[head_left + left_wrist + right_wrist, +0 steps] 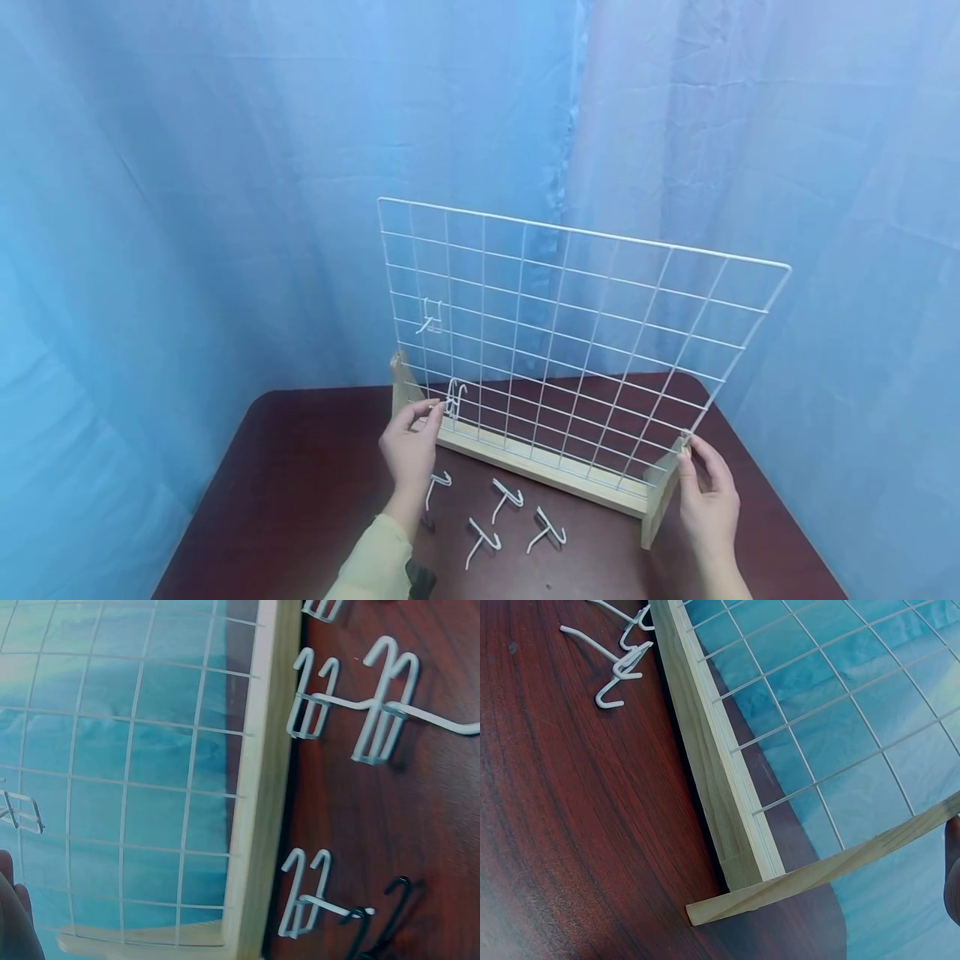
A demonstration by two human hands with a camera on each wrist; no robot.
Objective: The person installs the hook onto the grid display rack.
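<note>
My left hand (412, 437) pinches a white wire hook (454, 400) by its stem, close in front of the lower left of a white wire grid (570, 229). Whether this hook touches the grid I cannot tell. Higher up on the left of the grid hangs another white hook (432, 321). The grid stands upright in a wooden base (540, 473). At its right end, my right hand (708, 496) holds the top of the wooden side piece (660, 492). In the right wrist view only a bit of the fingers (952, 870) shows, beside that piece.
Several loose white hooks lie on the dark red table (300, 483) in front of the base, one of them a hook (483, 542) near the middle. A black hook (382, 922) lies beside them. Blue curtains (225, 167) hang behind the table.
</note>
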